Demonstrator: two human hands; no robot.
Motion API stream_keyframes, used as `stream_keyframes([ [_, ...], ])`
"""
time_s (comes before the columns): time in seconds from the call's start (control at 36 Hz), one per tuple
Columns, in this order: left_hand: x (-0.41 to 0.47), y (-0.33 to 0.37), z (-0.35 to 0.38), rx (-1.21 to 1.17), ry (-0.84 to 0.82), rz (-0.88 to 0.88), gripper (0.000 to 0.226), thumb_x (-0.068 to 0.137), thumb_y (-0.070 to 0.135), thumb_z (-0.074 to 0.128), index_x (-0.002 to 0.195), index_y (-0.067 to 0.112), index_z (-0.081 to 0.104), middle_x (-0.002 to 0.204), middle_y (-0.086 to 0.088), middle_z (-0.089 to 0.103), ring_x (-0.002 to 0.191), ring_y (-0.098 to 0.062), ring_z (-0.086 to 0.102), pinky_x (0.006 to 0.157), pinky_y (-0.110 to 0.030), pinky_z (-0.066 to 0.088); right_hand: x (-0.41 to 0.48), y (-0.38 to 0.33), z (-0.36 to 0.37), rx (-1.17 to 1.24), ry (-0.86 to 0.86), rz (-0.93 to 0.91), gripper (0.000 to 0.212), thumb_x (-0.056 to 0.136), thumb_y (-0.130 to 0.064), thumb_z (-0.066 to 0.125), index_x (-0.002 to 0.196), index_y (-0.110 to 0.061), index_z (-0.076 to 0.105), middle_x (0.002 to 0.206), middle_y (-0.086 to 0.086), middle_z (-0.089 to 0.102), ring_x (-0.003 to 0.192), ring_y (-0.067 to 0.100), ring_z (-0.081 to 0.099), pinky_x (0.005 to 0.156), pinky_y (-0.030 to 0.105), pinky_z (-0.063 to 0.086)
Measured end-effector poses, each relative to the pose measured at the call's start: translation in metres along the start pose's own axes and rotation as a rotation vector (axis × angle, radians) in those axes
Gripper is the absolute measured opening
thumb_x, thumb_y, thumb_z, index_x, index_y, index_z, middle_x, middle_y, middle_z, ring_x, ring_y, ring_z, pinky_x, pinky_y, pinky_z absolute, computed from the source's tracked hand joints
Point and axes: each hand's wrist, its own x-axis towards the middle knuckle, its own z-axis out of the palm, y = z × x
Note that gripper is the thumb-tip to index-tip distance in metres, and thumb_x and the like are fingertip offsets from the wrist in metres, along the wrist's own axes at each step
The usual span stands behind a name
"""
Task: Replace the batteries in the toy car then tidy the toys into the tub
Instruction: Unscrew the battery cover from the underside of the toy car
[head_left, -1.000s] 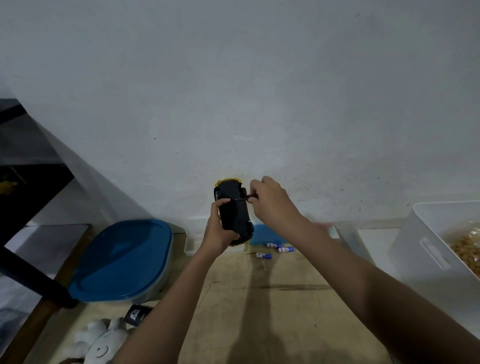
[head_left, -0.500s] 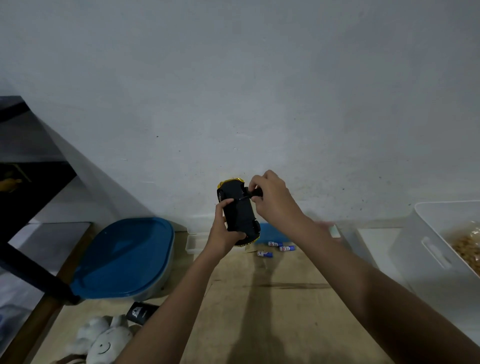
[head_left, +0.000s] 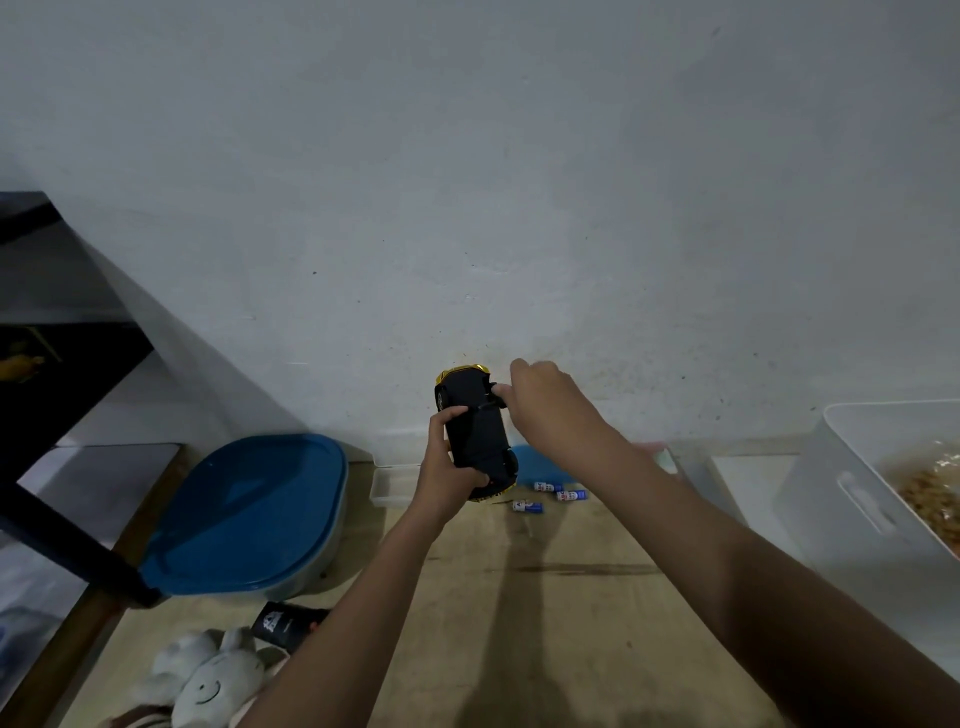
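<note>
My left hand (head_left: 449, 480) grips the toy car (head_left: 475, 434) belly-up, raised in front of the pale wall (head_left: 467, 182) — my right hand (head_left: 545, 402) pinches a small dark tool (head_left: 493, 404) against its underside. Below, on the tan wooden surface (head_left: 545, 597), three loose batteries (head_left: 556, 495) lie near the wall. Blue-lidded tub (head_left: 249, 514) sits left, white bin (head_left: 883, 478) right, plush toy (head_left: 208, 680) at the near edge.

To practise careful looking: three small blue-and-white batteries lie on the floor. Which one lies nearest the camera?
The battery lowest in the picture, lying alone to the left; the other two sit farther back toward the wall.
</note>
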Motion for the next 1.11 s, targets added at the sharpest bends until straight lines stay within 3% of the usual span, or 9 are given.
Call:
stream_keyframes([
  [0.08,0.0,-0.001,0.0,-0.001,0.005,-0.001,0.078,0.068,-0.025,0.057,0.127,0.023,0.037,0.108,0.003,0.043,0.088,-0.004,0.049,0.06,-0.028,0.055,-0.001,0.0,0.001,0.017,0.007,-0.079,0.002,0.092,-0.005,0.05,0.093,-0.006,0.051,0.083,0.005,0.037,0.075,0.023,0.044,0.055,0.028,0.037],
  [0.17,-0.001,0.0,0.0,-0.008,0.014,0.001,0.078,0.068,-0.025,0.057,0.127,0.021,0.037,0.109,0.002,0.043,0.087,-0.004,0.049,0.055,-0.021,0.054,-0.004,0.0,0.005,0.068,-0.011,-0.134,0.019,0.082,0.008,0.054,0.096,-0.004,0.053,0.096,0.006,0.035,0.086,0.024,0.044,0.071,0.041,0.05],
  [0.31,-0.004,0.0,-0.003,-0.029,0.013,-0.014,0.077,0.069,-0.025,0.056,0.127,0.023,0.037,0.11,-0.002,0.044,0.086,-0.006,0.051,0.051,-0.02,0.053,-0.004,-0.006,0.004,-0.008,-0.032,0.002,0.03,0.098,-0.032,0.04,0.106,-0.005,0.048,0.075,0.0,0.031,0.068,0.019,0.04,0.054,0.025,0.031],
  [0.44,-0.005,-0.002,-0.004,-0.006,0.029,-0.016,0.08,0.068,-0.024,0.057,0.128,0.024,0.037,0.109,0.0,0.044,0.085,-0.007,0.051,0.059,-0.03,0.054,-0.007,-0.006,0.007,0.032,0.02,-0.111,0.008,0.092,-0.004,0.049,0.1,-0.005,0.051,0.086,0.005,0.036,0.076,0.023,0.045,0.062,0.034,0.04],
  [0.53,-0.005,-0.003,-0.005,-0.006,0.033,-0.007,0.08,0.068,-0.023,0.057,0.128,0.026,0.037,0.116,-0.005,0.044,0.087,-0.009,0.052,0.061,-0.031,0.054,-0.01,-0.006,0.011,0.12,0.05,-0.141,0.022,0.082,0.009,0.052,0.098,-0.006,0.051,0.097,0.004,0.032,0.084,0.025,0.047,0.068,0.038,0.049],
  [0.67,-0.006,-0.003,-0.006,-0.008,0.022,0.001,0.078,0.069,-0.024,0.056,0.125,0.028,0.037,0.117,-0.006,0.043,0.087,-0.008,0.051,0.062,-0.03,0.054,-0.012,-0.011,0.009,0.031,0.03,0.024,0.031,0.099,-0.033,0.036,0.111,-0.005,0.044,0.096,0.01,0.036,0.076,0.024,0.044,0.063,0.03,0.035],
  [0.83,-0.007,-0.004,-0.007,-0.008,0.042,0.008,0.08,0.069,-0.024,0.056,0.129,0.026,0.036,0.122,-0.006,0.041,0.088,-0.007,0.05,0.061,-0.03,0.053,-0.009,-0.009,0.014,0.075,0.096,-0.079,0.01,0.094,-0.005,0.045,0.098,-0.003,0.053,0.094,0.009,0.041,0.073,0.022,0.044,0.06,0.03,0.035],
  [0.92,-0.006,-0.005,-0.008,-0.014,0.048,-0.001,0.081,0.069,-0.024,0.056,0.13,0.026,0.035,0.121,-0.006,0.04,0.088,-0.007,0.05,0.063,-0.03,0.054,-0.009,-0.006,0.019,0.156,0.113,-0.138,0.021,0.084,0.011,0.05,0.095,-0.006,0.055,0.096,0.004,0.035,0.085,0.025,0.049,0.071,0.036,0.05],
  [1.11,-0.008,-0.008,-0.01,0.003,0.032,0.014,0.082,0.07,-0.024,0.056,0.133,0.024,0.034,0.121,-0.003,0.04,0.088,-0.004,0.05,0.055,-0.017,0.053,-0.01,-0.003,0.026,0.1,0.15,-0.239,0.035,0.075,0.019,0.044,0.099,-0.004,0.056,0.106,0.012,0.042,0.095,0.024,0.041,0.066,0.037,0.048],
])
